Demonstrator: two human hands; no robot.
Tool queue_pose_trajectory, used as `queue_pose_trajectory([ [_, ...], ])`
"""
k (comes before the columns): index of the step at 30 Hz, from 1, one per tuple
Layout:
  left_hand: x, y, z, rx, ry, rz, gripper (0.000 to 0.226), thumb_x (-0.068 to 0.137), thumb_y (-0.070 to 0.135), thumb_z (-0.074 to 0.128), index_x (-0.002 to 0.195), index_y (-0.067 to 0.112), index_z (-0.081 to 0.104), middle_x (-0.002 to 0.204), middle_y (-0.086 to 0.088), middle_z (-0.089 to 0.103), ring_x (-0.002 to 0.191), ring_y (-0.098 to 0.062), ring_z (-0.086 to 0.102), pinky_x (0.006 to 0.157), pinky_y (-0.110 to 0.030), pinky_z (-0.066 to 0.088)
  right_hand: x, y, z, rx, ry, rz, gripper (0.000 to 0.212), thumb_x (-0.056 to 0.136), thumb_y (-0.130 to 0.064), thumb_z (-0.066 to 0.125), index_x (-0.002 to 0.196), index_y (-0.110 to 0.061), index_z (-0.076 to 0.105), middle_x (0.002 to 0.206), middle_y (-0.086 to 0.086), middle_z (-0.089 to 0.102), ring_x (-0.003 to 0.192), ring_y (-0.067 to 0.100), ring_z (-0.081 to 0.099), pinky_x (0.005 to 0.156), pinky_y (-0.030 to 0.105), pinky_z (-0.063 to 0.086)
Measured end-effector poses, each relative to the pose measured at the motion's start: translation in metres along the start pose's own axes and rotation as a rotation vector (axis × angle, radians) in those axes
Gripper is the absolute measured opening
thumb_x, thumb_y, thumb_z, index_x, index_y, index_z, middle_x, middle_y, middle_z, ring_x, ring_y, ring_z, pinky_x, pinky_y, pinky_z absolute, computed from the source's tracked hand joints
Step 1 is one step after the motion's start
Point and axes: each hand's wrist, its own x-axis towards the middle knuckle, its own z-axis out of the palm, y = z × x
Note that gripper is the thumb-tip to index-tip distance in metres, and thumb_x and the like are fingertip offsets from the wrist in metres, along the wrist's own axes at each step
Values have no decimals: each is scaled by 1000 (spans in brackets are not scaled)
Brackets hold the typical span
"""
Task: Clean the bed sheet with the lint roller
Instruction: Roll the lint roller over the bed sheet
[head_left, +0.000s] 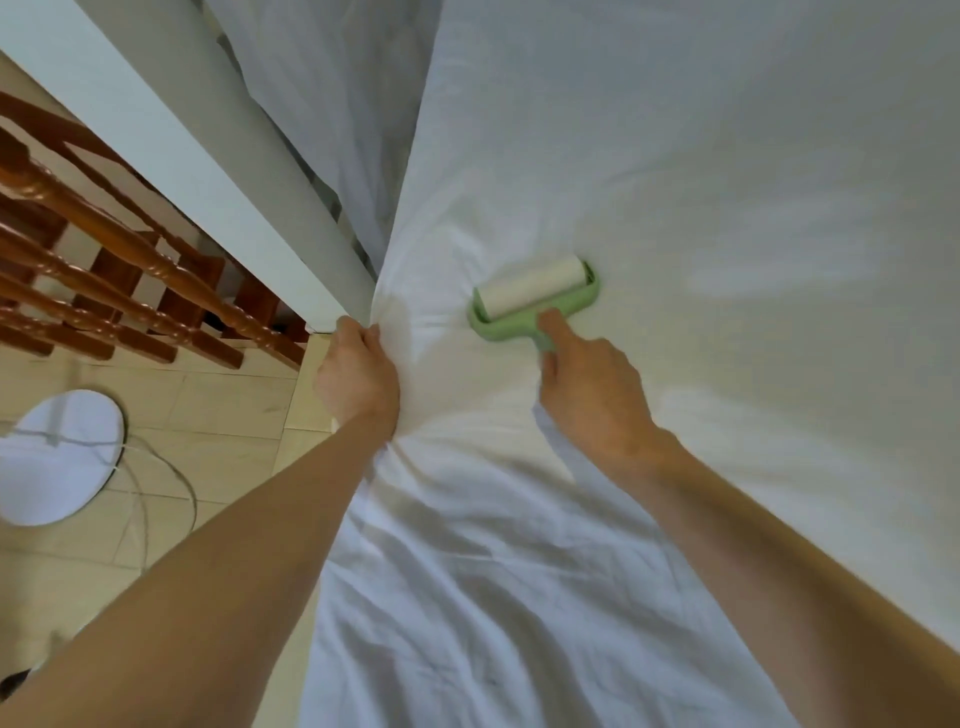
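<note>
Soft, diffuse light is spreading over the white bed sheet (675, 156), keeping it bright, and paler patches are showing on it beyond the lint roller (530, 297). Gentle shadows are gathering in the creases beside the left hand (358, 379). Wide-angle distortion is bending the frame edges, and fine detail is looking slightly soft throughout.

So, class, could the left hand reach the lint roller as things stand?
Probably yes: only bed sheet lies between the left hand and the lint roller, though that hand now grips the sheet.
</note>
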Motion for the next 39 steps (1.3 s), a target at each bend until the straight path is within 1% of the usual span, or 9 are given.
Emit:
queue_pose_trajectory([
  [5, 17, -16, -14, 285, -98, 398, 29, 105, 23, 31, 104, -1, 47, 80, -19, 61, 61, -35, 53, 53, -37, 30, -99, 21, -3, -97, 75, -65, 45, 78, -2, 62, 122, -9, 60, 47, 8, 46, 37, 26, 37, 39, 28, 29],
  [7, 18, -17, -15, 323, -108, 409, 30, 105, 23, 30, 108, -2, 47, 69, -17, 57, 57, -30, 45, 52, -35, 28, -77, 12, -10, -100, -1, -42, 47, 82, -4, 59, 128, -12, 54, 56, 12, 52, 49, 32, 49, 45, 32, 33],
  [9, 16, -18, -15, 356, -108, 378, 32, 106, 25, 28, 113, -1, 46, 63, -12, 48, 56, -28, 43, 51, -33, 26, -28, 1, -8, -75, 31, -39, 48, 91, -12, 46, 138, -20, 38, 85, 19, 60, 82, 37, 60, 61, 33, 33],
  [14, 11, -26, -16, 365, -111, 341, 33, 106, 28, 24, 113, 2, 43, 67, -17, 55, 57, -28, 44, 50, -32, 24, 77, -27, 3, 45, -60, -55, 51, 95, -18, 44, 144, -19, 28, 126, 21, 50, 112, 36, 51, 73, 31, 31],
  [20, 10, -26, -18, 328, -132, 324, 34, 106, 29, 25, 111, 1, 43, 58, -8, 46, 56, -29, 45, 50, -33, 26, -56, 12, 0, -85, -11, -25, 50, 95, -19, 41, 144, -27, 30, 90, 15, 62, 84, 34, 60, 62, 33, 35],
  [23, 8, -26, -17, 269, -158, 273, 35, 106, 29, 26, 112, 0, 43, 63, -11, 51, 58, -30, 48, 52, -36, 33, -139, 18, -17, -233, -103, -36, 60, 83, -15, 64, 139, -24, 43, 59, 2, 51, 49, 26, 48, 47, 29, 31],
  [27, 9, -28, -11, 270, -149, 272, 35, 106, 30, 27, 112, 0, 43, 68, -15, 55, 57, -30, 47, 48, -32, 28, -87, 15, -14, -125, -125, -60, 50, 94, -18, 41, 143, -27, 31, 67, 4, 46, 61, 28, 43, 55, 32, 32],
  [32, 11, -33, -7, 275, -144, 275, 36, 105, 33, 25, 113, 3, 44, 70, -15, 56, 58, -30, 48, 52, -34, 33, 26, -19, 6, -26, -92, -86, 43, 94, -14, 40, 136, -21, 34, 71, 5, 40, 75, 31, 51, 53, 31, 24],
  [39, 11, -31, -12, 358, -181, 376, 36, 106, 28, 25, 121, 1, 44, 63, -14, 51, 55, -27, 42, 49, -31, 25, -96, 33, -24, -87, -231, -81, 46, 96, -19, 41, 141, -27, 34, 54, -1, 36, 46, 11, 33, 46, 29, 27],
])
